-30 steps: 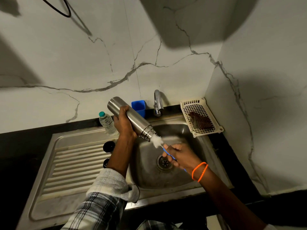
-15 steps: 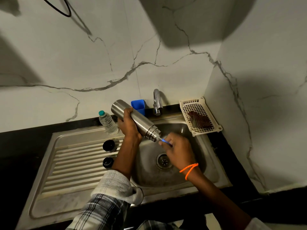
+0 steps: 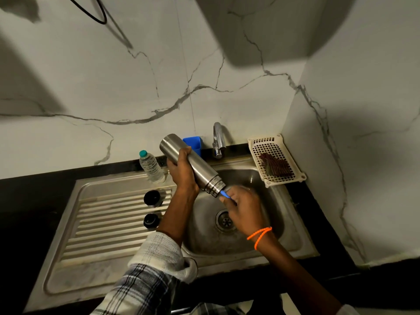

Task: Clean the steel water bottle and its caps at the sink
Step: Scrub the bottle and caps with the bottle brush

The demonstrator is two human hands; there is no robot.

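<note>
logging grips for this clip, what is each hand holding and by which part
The left hand grips the steel bottle around its body's middle. The right hand grips the brush's blue handle, close to the bottle's mouth.

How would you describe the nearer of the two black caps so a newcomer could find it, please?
Start at the steel sink's ribbed drainboard, left of the basin. Two black caps sit on its right edge; this cap is the smaller one, closer to the person than the other cap.
</note>
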